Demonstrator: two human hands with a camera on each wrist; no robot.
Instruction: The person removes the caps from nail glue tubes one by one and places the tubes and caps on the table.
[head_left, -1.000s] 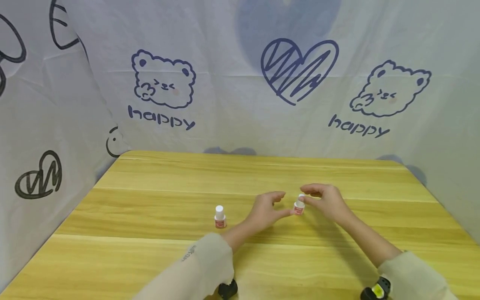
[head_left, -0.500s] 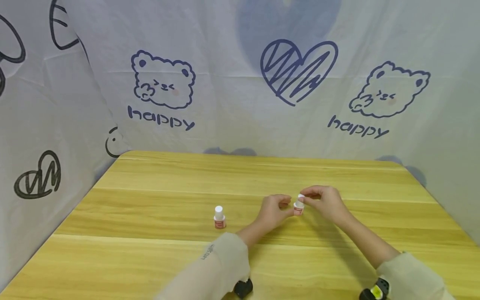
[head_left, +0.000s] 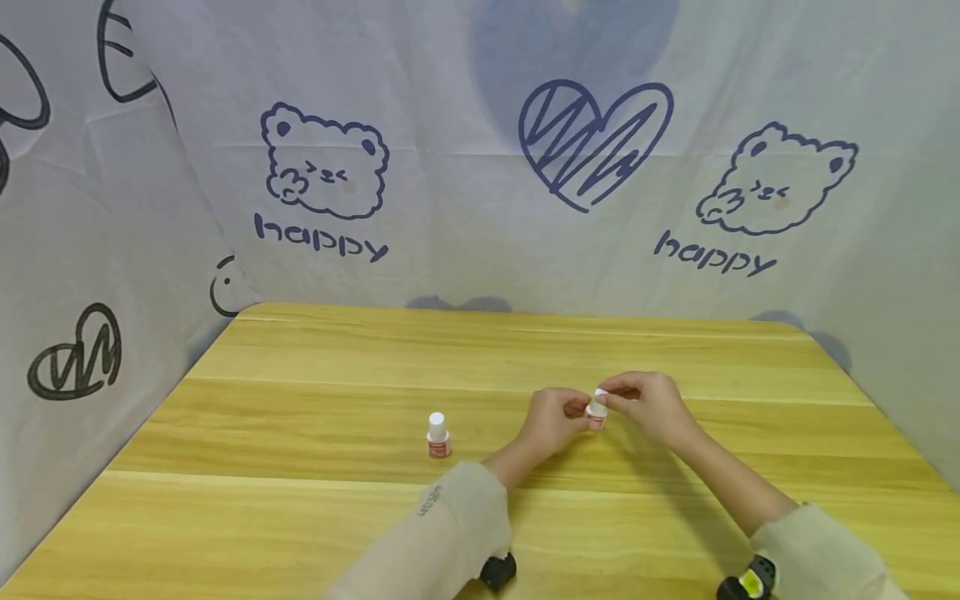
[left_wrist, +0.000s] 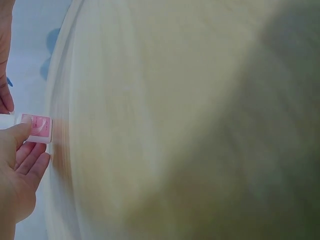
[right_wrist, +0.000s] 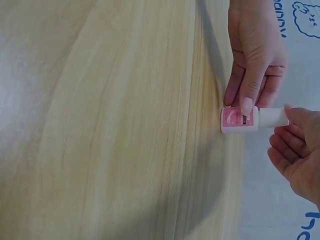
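A small white bottle (right_wrist: 234, 127) with a pink label and a tall white cap (right_wrist: 273, 119) stands upright on the wooden table, right of centre in the head view. My left hand (head_left: 550, 421) grips the bottle's body, its thumb lying over the label. From the other side, my right hand (head_left: 652, 406) pinches the cap between thumb and fingers. Bottle and cap are together. A second bottle (head_left: 438, 445) of the same look stands upright to the left, untouched.
Behind the table (head_left: 337, 342) hangs a white cloth (head_left: 457, 217) printed with bears, hearts and the word happy. Another stretch of cloth covers the left side. Dark wrist devices show under both sleeves.
My left hand has moved slightly right, and its fingers have closed in around the bottle's body. The right hand has kept its pinch on the cap.
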